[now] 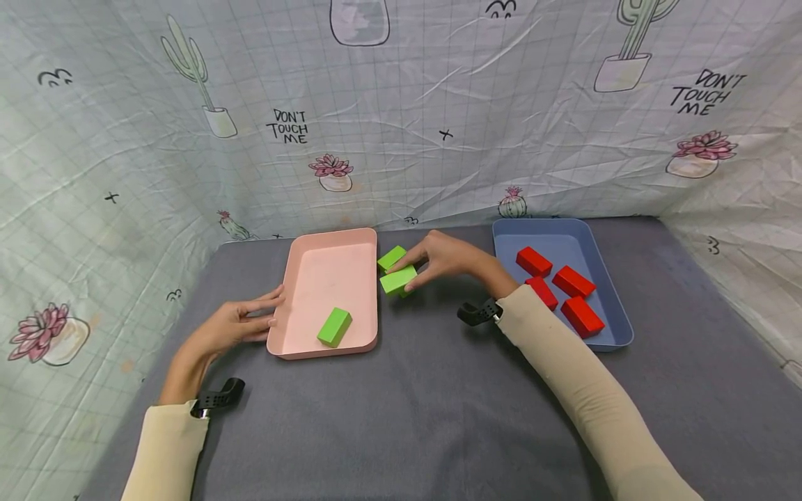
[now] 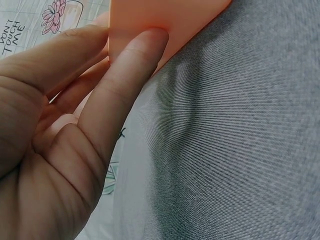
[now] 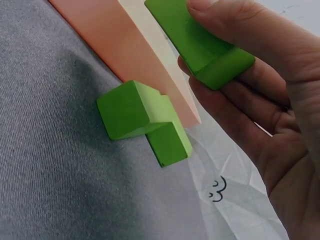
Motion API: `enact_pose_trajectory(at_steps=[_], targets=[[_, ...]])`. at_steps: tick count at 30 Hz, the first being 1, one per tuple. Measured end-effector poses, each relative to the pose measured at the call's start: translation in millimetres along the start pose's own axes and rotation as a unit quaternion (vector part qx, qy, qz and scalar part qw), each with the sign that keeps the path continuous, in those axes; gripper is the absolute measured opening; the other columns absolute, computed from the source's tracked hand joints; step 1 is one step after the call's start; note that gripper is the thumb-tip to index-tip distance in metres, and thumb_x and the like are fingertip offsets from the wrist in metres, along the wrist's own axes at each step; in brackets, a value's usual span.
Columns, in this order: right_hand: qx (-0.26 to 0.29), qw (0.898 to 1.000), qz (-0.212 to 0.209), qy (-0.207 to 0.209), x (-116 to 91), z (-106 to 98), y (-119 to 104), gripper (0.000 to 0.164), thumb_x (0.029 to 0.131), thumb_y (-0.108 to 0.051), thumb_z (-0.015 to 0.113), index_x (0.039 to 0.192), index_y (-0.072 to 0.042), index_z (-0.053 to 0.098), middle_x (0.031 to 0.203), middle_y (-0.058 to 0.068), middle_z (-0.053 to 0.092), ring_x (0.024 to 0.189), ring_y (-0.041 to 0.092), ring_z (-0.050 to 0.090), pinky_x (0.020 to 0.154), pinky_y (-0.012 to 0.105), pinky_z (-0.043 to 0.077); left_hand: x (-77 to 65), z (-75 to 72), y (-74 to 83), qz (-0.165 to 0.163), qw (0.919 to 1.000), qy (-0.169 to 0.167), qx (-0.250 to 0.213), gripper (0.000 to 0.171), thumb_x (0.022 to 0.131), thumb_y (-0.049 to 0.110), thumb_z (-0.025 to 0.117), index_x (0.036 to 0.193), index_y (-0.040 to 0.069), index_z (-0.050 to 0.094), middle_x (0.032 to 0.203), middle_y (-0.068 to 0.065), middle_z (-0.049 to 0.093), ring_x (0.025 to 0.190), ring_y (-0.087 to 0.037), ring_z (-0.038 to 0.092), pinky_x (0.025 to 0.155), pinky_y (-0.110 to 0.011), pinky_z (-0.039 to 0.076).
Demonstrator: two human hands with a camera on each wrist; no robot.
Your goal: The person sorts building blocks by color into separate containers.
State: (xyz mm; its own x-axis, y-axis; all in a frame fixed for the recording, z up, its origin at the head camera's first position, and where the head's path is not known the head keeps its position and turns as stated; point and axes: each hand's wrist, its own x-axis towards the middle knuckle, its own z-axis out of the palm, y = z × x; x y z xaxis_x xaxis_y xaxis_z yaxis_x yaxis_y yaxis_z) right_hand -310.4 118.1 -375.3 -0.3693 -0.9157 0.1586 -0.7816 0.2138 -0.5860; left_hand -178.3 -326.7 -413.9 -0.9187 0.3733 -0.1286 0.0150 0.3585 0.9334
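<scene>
My right hand (image 1: pixel 446 256) pinches a green block (image 1: pixel 398 280) between thumb and fingers, just right of the pink tray (image 1: pixel 326 268). In the right wrist view that block (image 3: pixel 210 47) hangs above two other green blocks (image 3: pixel 125 110), which sit close together on the cloth beside the tray. In the head view the held block partly hides them. One green block (image 1: pixel 335 327) lies inside the pink tray near its front. My left hand (image 1: pixel 230 327) touches the tray's left side with nearly straight fingers, and the thumb (image 2: pixel 132 60) rests against its outer wall.
A blue tray (image 1: pixel 567 240) stands at the right with several red blocks (image 1: pixel 573 281) in it. Dark grey cloth (image 1: pixel 401 417) covers the table. A printed fabric backdrop (image 1: pixel 401 181) rises behind the trays and along both sides.
</scene>
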Motion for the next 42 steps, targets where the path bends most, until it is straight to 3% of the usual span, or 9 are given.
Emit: enact_pose_trajectory(at_steps=[17,24,33,42], targets=[[-0.005,1.0,-0.004,0.001,11,5,-3,0.046,0.086,-0.033,0.084,0.128,-0.016,0.074,0.112,-0.004,0.076,0.091,0.006,0.066,0.083,0.048,0.059,0.2,1.5,-0.8,-0.002,1.0,0.003,-0.003,0.056,0.1,0.009,0.066,0.149,-0.007,0.044,0.165,-0.009,0.023,0.129,0.001,0.052,0.091,-0.029,0.057],[-0.005,1.0,0.002,-0.001,15,7,-6,0.047,0.086,-0.036,0.083,0.129,-0.019,0.073,0.112,-0.004,0.076,0.092,0.013,0.066,0.083,0.048,0.058,-0.2,1.8,-1.6,-0.001,1.0,0.002,-0.005,0.055,0.1,0.009,0.065,0.149,-0.006,0.044,0.166,-0.009,0.023,0.13,0.001,0.051,0.092,-0.03,0.057],[0.005,1.0,-0.021,0.004,20,8,-9,0.046,0.086,-0.03,0.084,0.128,-0.015,0.073,0.117,0.001,0.075,0.094,0.006,0.067,0.085,0.048,0.059,-1.0,2.8,-0.9,0.0,1.0,0.002,0.002,0.056,0.1,0.011,0.066,0.149,-0.006,0.044,0.165,-0.008,0.025,0.131,0.0,0.05,0.092,-0.029,0.057],[-0.005,1.0,-0.02,0.0,25,12,-11,0.046,0.085,-0.032,0.085,0.127,-0.017,0.074,0.115,-0.002,0.076,0.09,0.005,0.065,0.082,0.042,0.059,-1.4,4.1,-0.4,0.001,1.0,0.004,0.004,0.055,0.1,0.009,0.065,0.149,-0.007,0.044,0.165,-0.009,0.024,0.131,0.0,0.05,0.091,-0.03,0.057]])
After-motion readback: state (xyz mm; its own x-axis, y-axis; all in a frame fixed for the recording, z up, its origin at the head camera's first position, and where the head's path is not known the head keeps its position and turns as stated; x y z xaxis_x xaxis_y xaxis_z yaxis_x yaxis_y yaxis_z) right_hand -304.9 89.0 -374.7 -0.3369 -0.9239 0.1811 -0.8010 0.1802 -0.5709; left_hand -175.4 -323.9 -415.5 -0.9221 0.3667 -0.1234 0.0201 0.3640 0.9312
